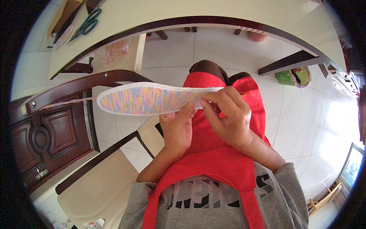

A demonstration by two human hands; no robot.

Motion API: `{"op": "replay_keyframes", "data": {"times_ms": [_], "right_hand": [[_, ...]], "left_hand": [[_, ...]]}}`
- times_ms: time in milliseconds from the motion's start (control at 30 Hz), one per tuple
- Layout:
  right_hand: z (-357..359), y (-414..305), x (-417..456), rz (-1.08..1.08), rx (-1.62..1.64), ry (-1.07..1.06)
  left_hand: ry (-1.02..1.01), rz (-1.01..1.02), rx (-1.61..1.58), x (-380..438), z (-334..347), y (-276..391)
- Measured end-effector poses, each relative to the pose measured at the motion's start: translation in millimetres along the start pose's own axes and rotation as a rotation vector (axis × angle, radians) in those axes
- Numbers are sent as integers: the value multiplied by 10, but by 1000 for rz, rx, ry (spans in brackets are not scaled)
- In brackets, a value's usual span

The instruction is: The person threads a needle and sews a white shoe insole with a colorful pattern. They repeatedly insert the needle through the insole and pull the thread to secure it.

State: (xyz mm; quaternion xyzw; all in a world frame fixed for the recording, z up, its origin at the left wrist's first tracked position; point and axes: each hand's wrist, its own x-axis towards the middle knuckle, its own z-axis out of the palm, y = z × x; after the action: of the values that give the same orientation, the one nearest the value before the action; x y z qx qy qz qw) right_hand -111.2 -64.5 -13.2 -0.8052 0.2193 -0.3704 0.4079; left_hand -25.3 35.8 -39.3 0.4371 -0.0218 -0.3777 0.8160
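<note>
A white-edged shoe insole (pixel 148 98), stitched in many pastel colours, lies across above the lap. My left hand (pixel 178 123) grips its lower edge, thumb on top. At the insole's right part, by the unstitched white fabric, my right hand (pixel 228 111) pinches thumb and forefinger together beside a fine thread; whether a needle is between them cannot be told. Part of the insole's right end is hidden by that hand. Loose thread ends show just right of the fingers. A red apron (pixel 220 160) covers the lap.
Beyond the insole runs the edge of a pale table (pixel 200 21) with green-handled scissors (pixel 87 25) at its left. Chair backs stand at left, where strands of pink thread (pixel 71 101) stretch towards the insole. A plastic bag (pixel 113 53) rests on a chair seat. A green floral basket (pixel 293 76) stands right.
</note>
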Motion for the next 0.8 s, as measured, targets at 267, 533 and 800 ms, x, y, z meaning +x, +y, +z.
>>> {"op": "replay_keyframes", "data": {"times_ms": [267,533,800], "right_hand": [[-3,12,-8,19,-12,-6],[-6,22,-17,29,8,-11],[-20,20,-16,25,-5,-22]], "left_hand": [[-6,-4,14,3,-7,-10],[-3,-9,15,5,-3,-11],[24,40,108,-3,3,-20]]}}
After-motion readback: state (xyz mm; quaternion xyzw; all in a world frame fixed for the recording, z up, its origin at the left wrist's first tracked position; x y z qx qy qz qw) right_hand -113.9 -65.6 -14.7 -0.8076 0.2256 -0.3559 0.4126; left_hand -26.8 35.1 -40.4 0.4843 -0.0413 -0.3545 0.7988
